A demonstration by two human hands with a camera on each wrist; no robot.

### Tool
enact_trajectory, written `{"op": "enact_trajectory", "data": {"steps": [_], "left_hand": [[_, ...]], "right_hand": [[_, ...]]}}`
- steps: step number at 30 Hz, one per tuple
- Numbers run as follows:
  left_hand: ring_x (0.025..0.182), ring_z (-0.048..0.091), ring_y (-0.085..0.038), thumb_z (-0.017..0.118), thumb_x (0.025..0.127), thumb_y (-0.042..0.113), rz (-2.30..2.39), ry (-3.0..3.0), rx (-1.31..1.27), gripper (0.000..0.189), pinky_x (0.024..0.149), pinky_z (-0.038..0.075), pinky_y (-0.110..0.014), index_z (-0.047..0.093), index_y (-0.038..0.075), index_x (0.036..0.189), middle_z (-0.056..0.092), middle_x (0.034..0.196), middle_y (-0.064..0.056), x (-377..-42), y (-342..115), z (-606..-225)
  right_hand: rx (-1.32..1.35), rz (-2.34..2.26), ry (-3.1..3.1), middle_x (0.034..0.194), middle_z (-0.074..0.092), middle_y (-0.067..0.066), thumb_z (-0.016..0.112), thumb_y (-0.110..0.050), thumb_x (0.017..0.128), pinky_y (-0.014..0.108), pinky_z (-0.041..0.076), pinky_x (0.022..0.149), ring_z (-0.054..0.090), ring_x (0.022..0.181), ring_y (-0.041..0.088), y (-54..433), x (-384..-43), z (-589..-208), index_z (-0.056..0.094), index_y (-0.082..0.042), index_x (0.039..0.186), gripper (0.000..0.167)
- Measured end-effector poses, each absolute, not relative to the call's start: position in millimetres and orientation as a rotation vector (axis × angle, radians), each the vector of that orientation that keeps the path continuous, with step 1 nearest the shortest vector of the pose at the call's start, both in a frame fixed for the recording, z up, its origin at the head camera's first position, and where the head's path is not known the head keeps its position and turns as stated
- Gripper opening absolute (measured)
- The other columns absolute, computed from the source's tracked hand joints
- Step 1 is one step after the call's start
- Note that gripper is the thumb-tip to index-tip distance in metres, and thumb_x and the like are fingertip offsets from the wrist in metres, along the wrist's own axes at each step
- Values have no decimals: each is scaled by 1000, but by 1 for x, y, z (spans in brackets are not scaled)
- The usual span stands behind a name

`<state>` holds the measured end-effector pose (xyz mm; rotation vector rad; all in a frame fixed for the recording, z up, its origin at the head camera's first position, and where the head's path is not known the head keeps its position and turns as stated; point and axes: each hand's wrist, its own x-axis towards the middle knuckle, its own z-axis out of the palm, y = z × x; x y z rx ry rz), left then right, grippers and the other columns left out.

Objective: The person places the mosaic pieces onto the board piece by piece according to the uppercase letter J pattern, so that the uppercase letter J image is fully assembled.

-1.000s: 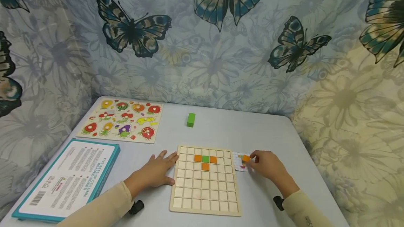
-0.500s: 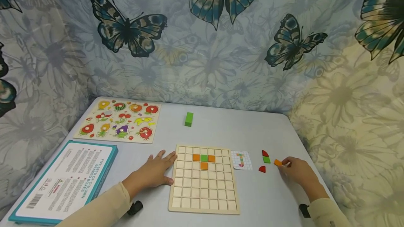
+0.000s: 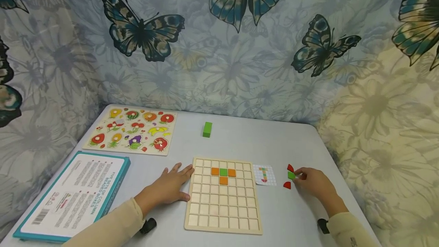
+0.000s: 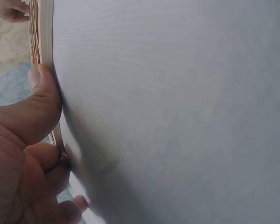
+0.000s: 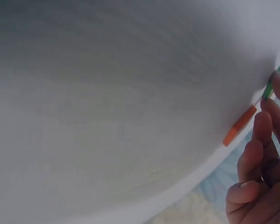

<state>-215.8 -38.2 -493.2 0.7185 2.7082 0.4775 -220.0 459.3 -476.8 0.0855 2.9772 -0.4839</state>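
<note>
The wooden grid board (image 3: 223, 212) lies flat, with orange tiles (image 3: 223, 180) and one green tile (image 3: 223, 172) set in its upper cells. My left hand (image 3: 168, 186) rests at the board's left edge, fingers spread, thumb (image 4: 44, 100) against its side. Right of the pattern card (image 3: 265, 175), my right hand (image 3: 313, 186) pinches a loose green tile (image 3: 290, 175) lying low at the table. Two red quarter-round tiles (image 3: 287, 185) lie beside it. The right wrist view shows an orange tile (image 5: 239, 126) on the table near the fingers; the hand hides it from the head view.
A fruit puzzle board (image 3: 130, 130) lies at the back left, with a teal-edged box (image 3: 73, 197) in front of it. Behind the grid board stands a green block (image 3: 207, 129). Butterfly-patterned cloth (image 3: 233, 75) hangs behind the table.
My right hand carried an orange tile from over the card to the right and let it go there. It then moved slightly left to the green tile. The left hand stayed put.
</note>
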Motion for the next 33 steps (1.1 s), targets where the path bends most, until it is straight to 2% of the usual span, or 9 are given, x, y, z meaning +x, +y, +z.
{"op": "enact_trajectory", "data": {"steps": [8, 12, 15, 18, 25, 28, 33], "left_hand": [[145, 16, -40, 77, 78, 47, 467, 2725, 703, 92, 107, 17, -69, 37, 10, 152, 29, 158, -2, -213, -38, -491], [145, 16, -40, 76, 79, 47, 461, 2729, 710, 92, 107, 17, -69, 36, 9, 152, 30, 158, -3, -214, -38, -491], [145, 16, -40, 76, 79, 47, 449, 2730, 714, 92, 107, 18, -69, 36, 9, 152, 30, 158, -4, -215, -38, -492], [145, 16, -40, 76, 79, 48, 444, 2723, 717, 92, 106, 18, -69, 35, 9, 153, 29, 159, -3, -216, -38, -493], [145, 15, -39, 76, 79, 47, 458, 2716, 704, 92, 107, 16, -69, 35, 11, 153, 29, 159, -2, -217, -36, -495], [146, 14, -39, 77, 79, 47, 466, 2707, 697, 92, 108, 15, -68, 35, 11, 153, 29, 159, -2, -216, -36, -495], [146, 15, -38, 77, 79, 47, 463, 2712, 697, 92, 108, 16, -68, 35, 11, 153, 29, 159, -2, -216, -36, -493]], "right_hand": [[52, -492, 2986, 84, 58, 3, 75, -23, 85, 33, 45, 59, 52, 75, 20, 456, -218, -474, 71, -5, 105, 27], [18, -568, 3015, 81, 57, 2, 75, -24, 85, 32, 42, 54, 49, 68, 19, 444, -217, -469, 69, -2, 105, 31], [-61, -614, 3038, 78, 55, 1, 76, -22, 85, 31, 40, 51, 47, 61, 17, 418, -217, -464, 70, -2, 105, 30], [-176, -599, 3055, 75, 54, -3, 78, -22, 83, 29, 39, 49, 45, 57, 14, 380, -215, -464, 72, -7, 102, 25], [-546, -521, 2975, 73, 52, -14, 80, -30, 81, 25, 42, 55, 47, 63, 6, 287, -209, -474, 73, -17, 94, 19], [-683, -481, 2940, 73, 52, -15, 78, -29, 81, 24, 42, 57, 47, 65, 5, 264, -205, -478, 73, -17, 93, 18], [-714, -459, 2928, 71, 51, -14, 78, -28, 81, 24, 41, 56, 46, 64, 6, 251, -202, -478, 72, -15, 92, 18]]}}
